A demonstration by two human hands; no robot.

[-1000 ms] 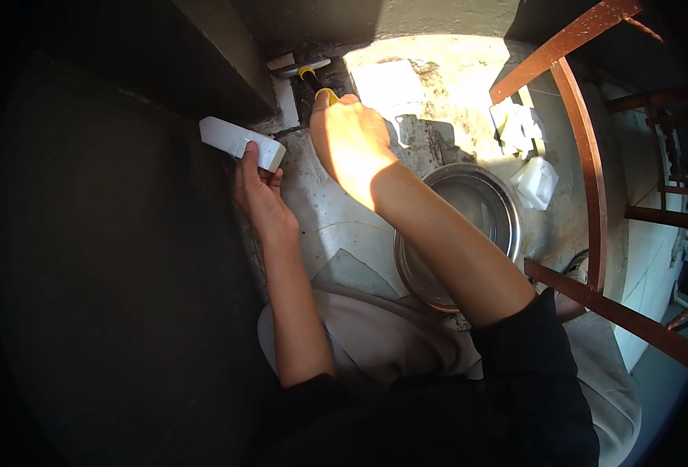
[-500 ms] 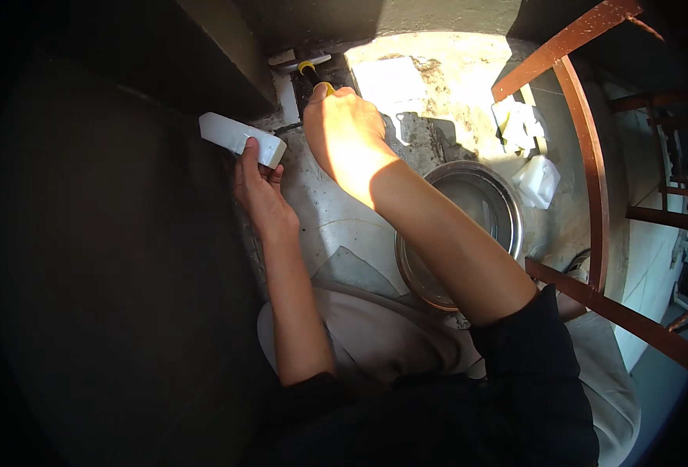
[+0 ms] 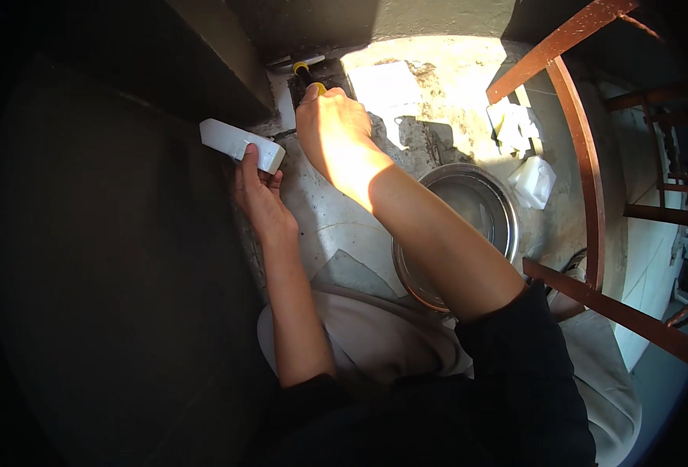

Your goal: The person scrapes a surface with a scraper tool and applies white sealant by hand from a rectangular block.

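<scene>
My left hand (image 3: 262, 191) is closed round the near end of a long white block (image 3: 239, 142), thumb on top and fingers beneath. The block's far end is pointed and rests close to the dark wall. My right hand (image 3: 335, 128) grips a tool (image 3: 303, 75) with a black-and-yellow handle. Beyond the fist, a thin metal head lies crosswise at the tool's end, over a dark rectangular patch of floor by the wall corner. The tool's exact kind is unclear, and my fist hides the rest of its handle.
Below my right forearm stands a round metal basin (image 3: 514, 233). To its right lie a translucent white lump (image 3: 533, 183) and pale crumpled pieces (image 3: 513, 126). A red-brown metal frame (image 3: 585, 148) rises on the right. A flat grey piece (image 3: 356, 274) lies near my knees.
My right hand and the tool have shifted slightly left. The left hand keeps its hold on the white block, almost unmoved. The whole view has drifted a little.
</scene>
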